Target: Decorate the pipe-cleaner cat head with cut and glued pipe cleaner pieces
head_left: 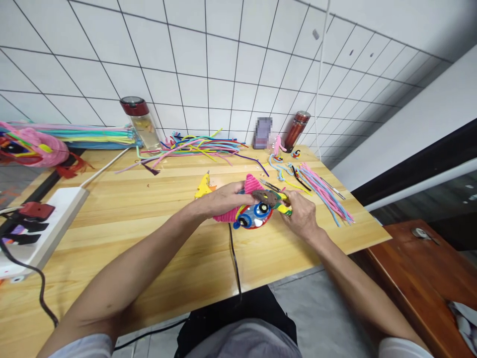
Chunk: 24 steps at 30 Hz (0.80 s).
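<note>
In the middle of the table, my left hand (233, 195) is closed around a pink pipe-cleaner figure (226, 217). The figure has big blue-ringed eyes, a red-edged face and a pink ear-like point, and its face is turned toward me. A dark brown piece (269, 198) lies across its top edge. At the figure's right side, my right hand (301, 215) pinches a yellow-and-green piece (283, 210); the fingers hide part of it, so its exact kind is unclear. Just beyond my left wrist is a yellow tool with a metal tip (203, 187), which looks like a glue gun.
Loose pipe cleaners (201, 146) lie along the wall, with more (326, 191) at right. A glass bottle (143, 124), a red flask (297, 131) and a phone-like blurred object (263, 133) stand behind. A power strip (48, 228) and another pink figure (37, 146) are at left.
</note>
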Motion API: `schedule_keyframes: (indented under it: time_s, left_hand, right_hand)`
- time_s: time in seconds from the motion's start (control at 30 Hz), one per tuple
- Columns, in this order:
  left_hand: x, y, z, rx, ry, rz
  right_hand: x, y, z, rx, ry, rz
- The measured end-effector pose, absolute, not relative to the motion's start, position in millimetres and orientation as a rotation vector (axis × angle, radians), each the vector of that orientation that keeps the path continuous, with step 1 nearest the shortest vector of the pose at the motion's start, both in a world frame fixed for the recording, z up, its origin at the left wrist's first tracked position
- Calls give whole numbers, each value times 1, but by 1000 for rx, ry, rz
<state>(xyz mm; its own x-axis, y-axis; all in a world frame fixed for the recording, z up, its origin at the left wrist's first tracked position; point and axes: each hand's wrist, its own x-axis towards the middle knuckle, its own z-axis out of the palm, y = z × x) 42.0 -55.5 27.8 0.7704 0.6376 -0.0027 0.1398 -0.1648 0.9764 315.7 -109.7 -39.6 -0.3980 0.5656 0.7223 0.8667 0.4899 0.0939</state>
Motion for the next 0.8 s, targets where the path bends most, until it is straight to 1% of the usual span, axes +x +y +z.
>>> schedule_keyframes:
  time_s: [0.2,0.53,0.67,0.8]
  left_hand:
    - [42,-54,27,1821,699,514]
    - [47,-60,25,1882,812,509]
    - [45,-59,26,1899,1025,433]
    - [46,-57,21,1951,1091,475]
  right_hand:
    - [314,-111,-37,-1408,-2020,-775]
    - [313,-117,-56,-1352,-1993,-307]
    - [343,-126,-58,-1506,-1880,-144]
    - [393,-144,-63,-1760,-1961,-181]
